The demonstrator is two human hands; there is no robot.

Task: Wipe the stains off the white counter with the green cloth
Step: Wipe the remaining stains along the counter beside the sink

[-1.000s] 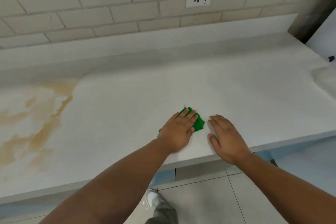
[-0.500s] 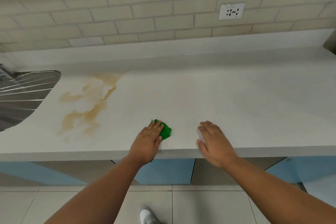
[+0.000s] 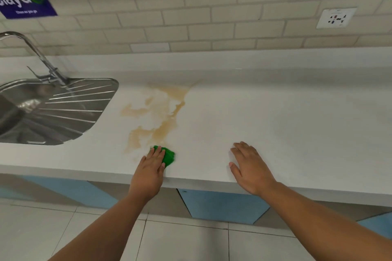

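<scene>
- While the left hand (image 3: pixel 151 165) lies flat on the green cloth (image 3: pixel 168 155), its straight fingers press the cloth onto the white counter (image 3: pixel 275 123) near the front edge.
- The cloth sits at the near tip of the brown stains (image 3: pixel 161 116), which spread back toward the wall.
- The right hand (image 3: pixel 248 165) rests palm down on the counter, fingers straight and slightly spread, well apart from the cloth.
- A steel sink (image 3: pixel 53 110) with a faucet (image 3: pixel 38 55) lies left of the stains; a wall socket (image 3: pixel 336 18) sits upper right.

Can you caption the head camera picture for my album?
Left hand presses a crumpled green cloth beside brown stains on the white counter; right hand rests flat.
</scene>
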